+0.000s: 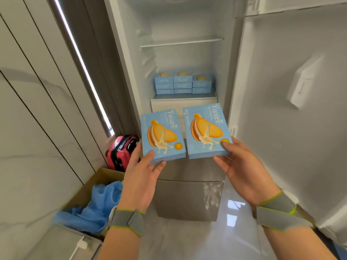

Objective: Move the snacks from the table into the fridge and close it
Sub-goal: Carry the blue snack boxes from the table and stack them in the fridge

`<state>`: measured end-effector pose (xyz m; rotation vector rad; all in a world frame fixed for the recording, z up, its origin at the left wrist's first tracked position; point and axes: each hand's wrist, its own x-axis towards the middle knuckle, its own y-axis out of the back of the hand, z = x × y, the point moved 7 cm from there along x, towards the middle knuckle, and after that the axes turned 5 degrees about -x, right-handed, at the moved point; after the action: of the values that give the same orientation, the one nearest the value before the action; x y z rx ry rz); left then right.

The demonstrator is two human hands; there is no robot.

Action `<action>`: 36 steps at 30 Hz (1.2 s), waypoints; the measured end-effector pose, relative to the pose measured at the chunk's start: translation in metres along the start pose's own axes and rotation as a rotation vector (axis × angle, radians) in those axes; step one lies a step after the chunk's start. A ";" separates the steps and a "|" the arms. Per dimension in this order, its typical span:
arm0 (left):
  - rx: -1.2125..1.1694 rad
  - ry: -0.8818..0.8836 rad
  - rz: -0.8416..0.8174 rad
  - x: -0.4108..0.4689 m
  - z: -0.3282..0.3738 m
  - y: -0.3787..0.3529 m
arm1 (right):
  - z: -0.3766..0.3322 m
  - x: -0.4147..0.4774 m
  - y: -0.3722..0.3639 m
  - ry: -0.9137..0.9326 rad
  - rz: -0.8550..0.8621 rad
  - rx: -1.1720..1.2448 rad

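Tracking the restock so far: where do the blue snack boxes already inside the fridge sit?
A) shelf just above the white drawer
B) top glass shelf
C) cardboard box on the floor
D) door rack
A: the stacked boxes rest in three piles on the shelf directly above the white drawer.

The lower shelf [184, 97] of the fridge [187, 21] carries three stacks of blue boxes [183, 85], side by side. On the glossy floor [187, 241], left of the fridge, stand a red suitcase [122, 151] and an open carton [99, 178].
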<state>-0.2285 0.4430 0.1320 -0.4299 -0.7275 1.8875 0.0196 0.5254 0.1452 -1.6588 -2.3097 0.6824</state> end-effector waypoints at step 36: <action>0.118 -0.158 0.051 0.449 0.010 -0.055 | -0.083 0.395 -0.008 0.301 0.299 0.045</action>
<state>-0.3816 0.8651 0.1884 -0.2280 -0.7098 2.0172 -0.0859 0.9133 0.1856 -1.9543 -1.8504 0.4928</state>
